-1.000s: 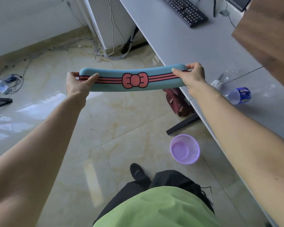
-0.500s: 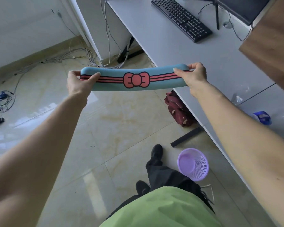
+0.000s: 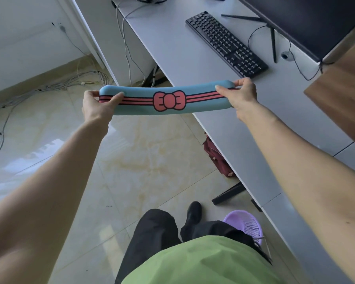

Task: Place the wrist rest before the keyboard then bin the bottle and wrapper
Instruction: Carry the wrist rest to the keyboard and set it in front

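My left hand (image 3: 96, 105) and right hand (image 3: 241, 95) pinching the ends of a long, soft, rounded blue wrist rest (image 3: 166, 99) at frame centre, matte black keyboard (image 3: 225, 44) upper right on smooth grey desk (image 3: 182, 58)

1. Both bare arms are extended forward, running from the lower corners of the frame toward its centre.
2. The left hand (image 3: 96, 105) is closed at centre-left, thumb laid on top and fingers curled beneath what is held.
3. The right hand (image 3: 241, 94) is closed at centre-right, slightly higher in the frame, in a matching pinch.
4. Both wrists are held nearly straight.
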